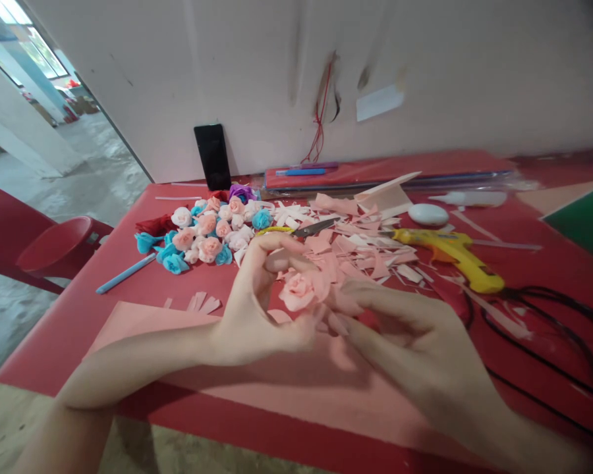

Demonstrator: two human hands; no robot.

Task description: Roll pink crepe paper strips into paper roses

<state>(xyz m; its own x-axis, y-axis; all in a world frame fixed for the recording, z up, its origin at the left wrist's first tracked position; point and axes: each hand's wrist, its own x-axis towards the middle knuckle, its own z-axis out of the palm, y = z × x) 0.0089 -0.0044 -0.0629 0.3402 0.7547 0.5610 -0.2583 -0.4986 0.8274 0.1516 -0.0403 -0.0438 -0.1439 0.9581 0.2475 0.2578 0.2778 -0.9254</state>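
Between my two hands, above the table, is a pink paper rose (298, 290) with curled petals. My left hand (261, 309) curves around its left side, thumb below and fingers above, closed on it. The fingertips of my right hand (400, 329) pinch at the rose's right side, where a strip of pink paper trails; exactly what they grip is partly hidden. Below the hands lies a large pink paper sheet (296, 395). Narrow pink paper strips (205, 303) rest at its upper left edge.
Finished paper flowers (207, 227) are heaped at the back left, by scissors (316, 228) and paper scraps (356, 257). On the right lie a yellow glue gun (449, 253) with black cables, a white oval object (427, 214) and a glue bottle (469, 198). A phone (212, 157) leans on the wall.
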